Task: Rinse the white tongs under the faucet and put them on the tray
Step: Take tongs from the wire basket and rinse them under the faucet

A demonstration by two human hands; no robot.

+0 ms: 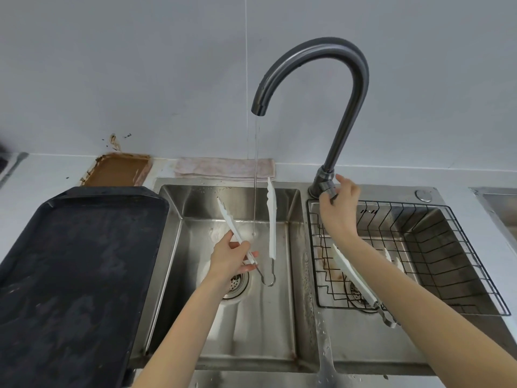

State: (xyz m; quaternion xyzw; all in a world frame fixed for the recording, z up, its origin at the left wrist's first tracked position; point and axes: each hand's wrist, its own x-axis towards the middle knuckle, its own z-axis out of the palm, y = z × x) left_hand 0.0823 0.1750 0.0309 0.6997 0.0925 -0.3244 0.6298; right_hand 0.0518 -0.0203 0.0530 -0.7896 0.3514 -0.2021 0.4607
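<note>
Left hand [229,259] gripping white serrated tongs [270,219], thin stream, curved faucet [321,68]

White tongs [270,219] are spread open in a V over the left sink basin [291,317] — metal hinge loop low near the drain, both scalloped white arms pointing up and back. The thin stream from the dark gooseneck faucet [321,51] drops right between the arms. Black tray [84,275] sits just left of the sink — dark, scuffed, nothing on it.
</note>
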